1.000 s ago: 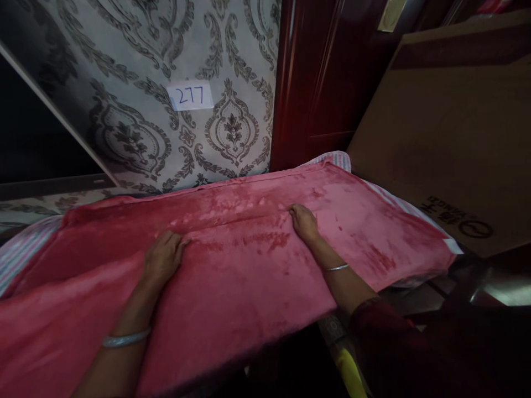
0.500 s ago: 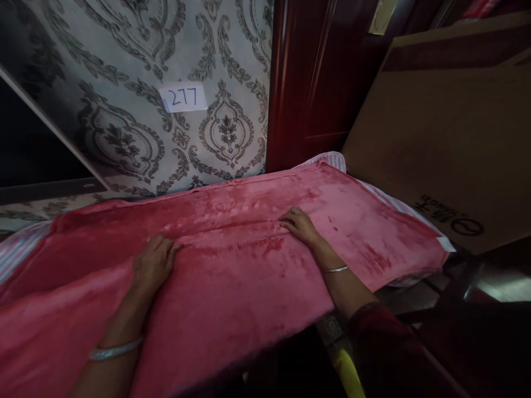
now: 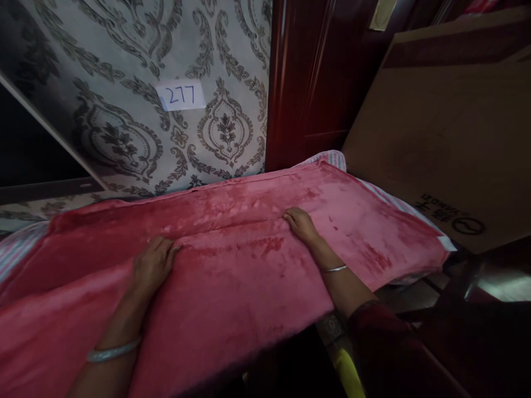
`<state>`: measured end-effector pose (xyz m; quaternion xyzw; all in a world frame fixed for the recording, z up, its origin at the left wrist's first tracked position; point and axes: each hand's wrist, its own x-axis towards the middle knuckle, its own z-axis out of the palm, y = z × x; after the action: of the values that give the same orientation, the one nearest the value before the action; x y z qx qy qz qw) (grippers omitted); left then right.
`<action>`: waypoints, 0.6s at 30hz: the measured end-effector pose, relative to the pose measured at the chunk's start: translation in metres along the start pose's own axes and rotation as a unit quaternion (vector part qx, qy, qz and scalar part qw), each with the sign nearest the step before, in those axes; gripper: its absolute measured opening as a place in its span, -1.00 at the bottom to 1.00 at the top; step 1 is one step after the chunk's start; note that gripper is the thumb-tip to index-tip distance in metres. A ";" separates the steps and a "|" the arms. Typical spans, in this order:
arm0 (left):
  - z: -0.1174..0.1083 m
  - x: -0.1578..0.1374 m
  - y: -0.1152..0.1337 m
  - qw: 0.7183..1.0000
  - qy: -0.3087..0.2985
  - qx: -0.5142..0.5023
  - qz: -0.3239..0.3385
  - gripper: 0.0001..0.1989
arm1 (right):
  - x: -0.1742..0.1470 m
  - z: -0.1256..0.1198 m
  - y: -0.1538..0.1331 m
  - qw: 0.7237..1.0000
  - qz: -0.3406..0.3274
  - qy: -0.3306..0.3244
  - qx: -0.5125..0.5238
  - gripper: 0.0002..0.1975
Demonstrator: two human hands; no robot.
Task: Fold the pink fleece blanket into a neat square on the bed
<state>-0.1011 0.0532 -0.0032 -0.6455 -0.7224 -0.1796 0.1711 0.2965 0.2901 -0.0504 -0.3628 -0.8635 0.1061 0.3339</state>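
Observation:
A pink, plush blanket (image 3: 240,293) lies spread before me, with a raised fold running across its middle between my hands. At the left end of that fold, my left hand (image 3: 153,262) pinches the fabric, fingers closed. My right hand (image 3: 301,224) grips the fold's right end, its thumb and fingers pressed together on the cloth. Darker red streaks show where the pile is brushed the other way. Beneath the blanket, a striped cloth (image 3: 390,202) sticks out along the right and left edges.
Patterned wallpaper (image 3: 226,130) with a paper marked 277 (image 3: 181,95) rises behind. To its right stands a dark red door (image 3: 309,83). A large cardboard box (image 3: 448,127) leans at the right. A dark screen-like panel (image 3: 33,138) is at the left. Something yellow (image 3: 348,373) hangs below the front edge.
Very little differs. The fingers of my right hand have closed slightly more on the fold, and the view has shifted a little. My left hand keeps its place.

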 end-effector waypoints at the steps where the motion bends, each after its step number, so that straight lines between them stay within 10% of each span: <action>1: -0.001 0.000 0.000 1.000 -0.001 -0.003 -0.001 -0.58 | -0.001 -0.002 0.001 1.000 -0.011 0.000 0.012 -0.69; 18: -0.002 -0.002 0.002 0.999 -0.038 -0.021 0.000 -0.55 | -0.006 -0.007 0.001 1.000 -0.006 0.015 0.008 -0.83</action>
<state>-0.0985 0.0510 -0.0017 -0.6554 -0.7242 -0.1701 0.1303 0.3041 0.2862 -0.0485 -0.3561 -0.8599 0.1057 0.3500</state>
